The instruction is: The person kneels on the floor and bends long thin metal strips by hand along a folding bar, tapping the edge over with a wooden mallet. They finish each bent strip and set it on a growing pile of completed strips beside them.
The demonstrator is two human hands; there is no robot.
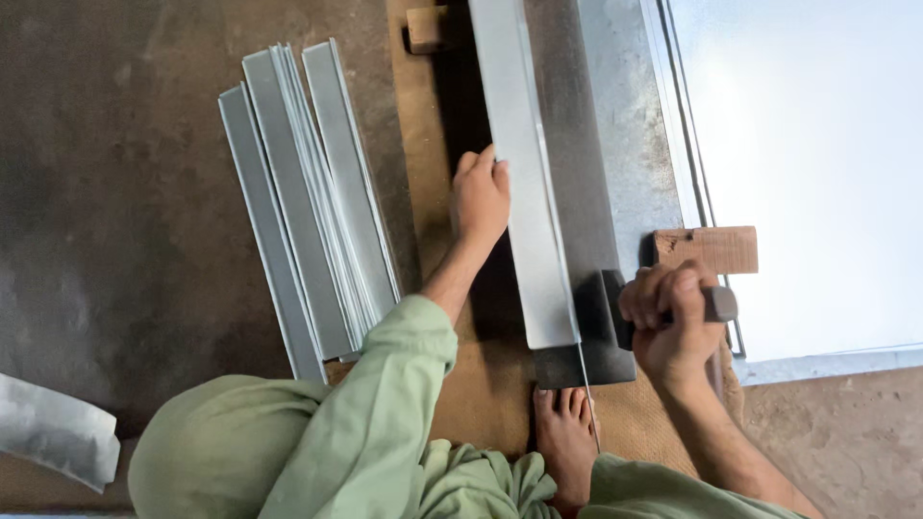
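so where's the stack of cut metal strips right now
In the head view, the stack of metal strips lies on the floor, beyond the left hand.

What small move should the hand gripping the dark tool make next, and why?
Probably bring the dark tool down on the near end of the metal strip. The right hand grips it beside that end, the left hand presses the strip flat on the dark bar, and the fold line there looks unfinished.
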